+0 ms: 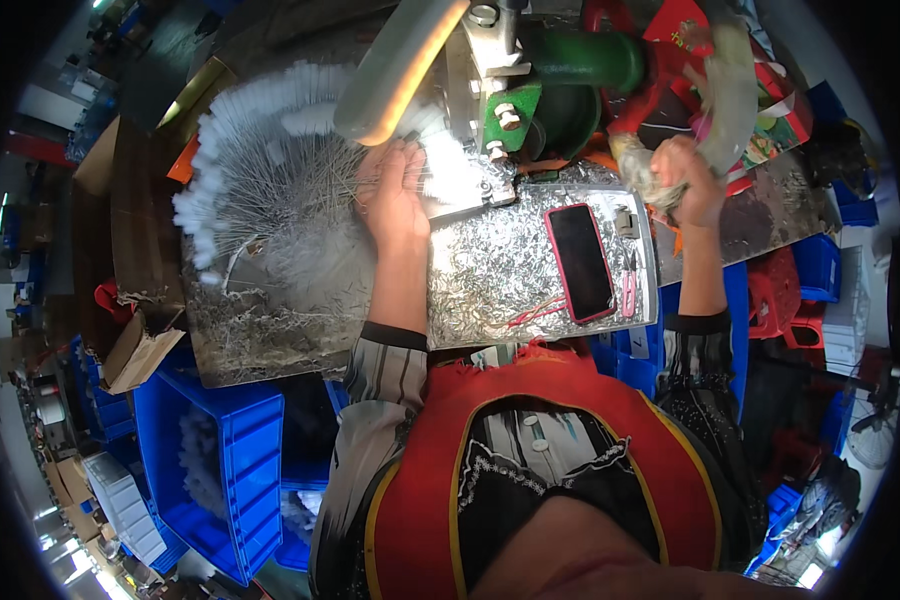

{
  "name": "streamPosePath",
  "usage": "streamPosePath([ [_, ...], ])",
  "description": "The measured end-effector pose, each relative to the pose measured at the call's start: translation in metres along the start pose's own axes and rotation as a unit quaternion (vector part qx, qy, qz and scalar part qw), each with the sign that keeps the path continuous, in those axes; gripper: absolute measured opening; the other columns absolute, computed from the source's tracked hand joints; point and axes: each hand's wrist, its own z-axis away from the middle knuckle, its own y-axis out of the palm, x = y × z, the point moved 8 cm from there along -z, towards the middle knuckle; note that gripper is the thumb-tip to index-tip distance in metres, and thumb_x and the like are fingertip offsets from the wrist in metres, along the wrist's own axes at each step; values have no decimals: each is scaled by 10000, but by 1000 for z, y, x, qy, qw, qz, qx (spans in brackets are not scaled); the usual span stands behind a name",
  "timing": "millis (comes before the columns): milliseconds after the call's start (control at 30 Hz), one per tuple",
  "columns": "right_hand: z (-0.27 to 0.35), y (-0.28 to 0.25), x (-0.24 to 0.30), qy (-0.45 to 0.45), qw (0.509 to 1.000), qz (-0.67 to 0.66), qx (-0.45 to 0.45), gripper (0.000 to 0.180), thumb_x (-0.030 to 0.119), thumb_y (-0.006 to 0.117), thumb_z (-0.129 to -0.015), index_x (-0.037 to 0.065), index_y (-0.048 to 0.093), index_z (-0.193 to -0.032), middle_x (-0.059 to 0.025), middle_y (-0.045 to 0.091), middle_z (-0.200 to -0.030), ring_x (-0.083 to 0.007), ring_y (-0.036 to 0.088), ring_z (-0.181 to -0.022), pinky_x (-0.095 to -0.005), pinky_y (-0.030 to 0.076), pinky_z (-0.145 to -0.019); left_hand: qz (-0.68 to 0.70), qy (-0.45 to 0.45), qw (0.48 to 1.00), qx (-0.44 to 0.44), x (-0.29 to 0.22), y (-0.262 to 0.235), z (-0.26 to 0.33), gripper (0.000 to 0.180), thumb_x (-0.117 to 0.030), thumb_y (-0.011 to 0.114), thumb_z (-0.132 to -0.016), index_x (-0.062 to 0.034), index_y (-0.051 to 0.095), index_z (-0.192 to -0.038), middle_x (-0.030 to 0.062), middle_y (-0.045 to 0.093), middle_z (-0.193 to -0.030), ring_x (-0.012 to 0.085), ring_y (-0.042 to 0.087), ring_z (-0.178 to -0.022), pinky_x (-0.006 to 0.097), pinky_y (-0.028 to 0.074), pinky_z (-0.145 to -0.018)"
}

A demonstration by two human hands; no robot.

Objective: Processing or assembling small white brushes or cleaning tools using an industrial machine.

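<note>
A green hand press (pixel 580 62) with bolted metal plates stands at the far middle of the bench. My left hand (pixel 395 190) is at its lit metal base, beside a large pile of thin wire-stemmed brushes (pixel 280 170) with white tufted ends. Its fingers are closed together, and glare hides what is between them. To the right of the press, my right hand (pixel 688 180) is wrapped in a fist round a pale, cloth-wrapped handle (pixel 646 172). That hand is slightly smeared by motion.
A foil-covered board (pixel 490 270) lies before me with a red-cased phone (pixel 580 262) and a small pink-handled tool (pixel 630 285). A lamp (pixel 400 75) overhangs my left hand. Blue bins (pixel 220 470) stand below the bench's left side; a cardboard box (pixel 130 220) borders the pile.
</note>
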Motion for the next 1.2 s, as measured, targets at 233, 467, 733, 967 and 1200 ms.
streamPosePath([
  [233,-6,-1,2,25,1000,-13,12,240,42,524,-728,24,465,-496,-62,428,-466,-159,451,-464,-285,404,-549,7,14,1000,-7,0,-3,-1,312,47,545,-788,84,438,-1079,169,535,-955,244,575,-848,339,507,-788],
  [467,-9,6,20,118,993,27,-6,338,88,477,-764,63,387,-440,-59,382,-446,-155,404,-446,-285,370,-547,26,33,999,-6,1,2,-5,313,56,533,-790,85,421,-1081,166,524,-965,235,571,-838,332,506,-783],
  [733,-16,-2,14,137,990,1,12,248,60,523,-733,26,446,-499,-65,432,-475,-165,452,-458,-292,397,-535,11,36,999,-10,-1,3,-5,312,54,537,-788,87,425,-1078,169,521,-970,234,569,-844,328,506,-785],
  [967,2,5,-10,-71,997,9,36,246,47,522,-720,26,452,-486,-65,436,-468,-166,451,-460,-295,411,-556,26,34,999,-15,-3,4,-5,313,56,539,-786,91,424,-1076,168,518,-962,239,561,-853,342,499,-805],
  [1200,-8,3,9,102,995,-12,-1,232,59,526,-718,17,459,-500,-65,426,-476,-174,454,-462,-295,391,-535,34,60,997,-39,-2,0,-8,303,59,529,-792,100,419,-1071,163,519,-946,242,560,-851,351,494,-814],
])
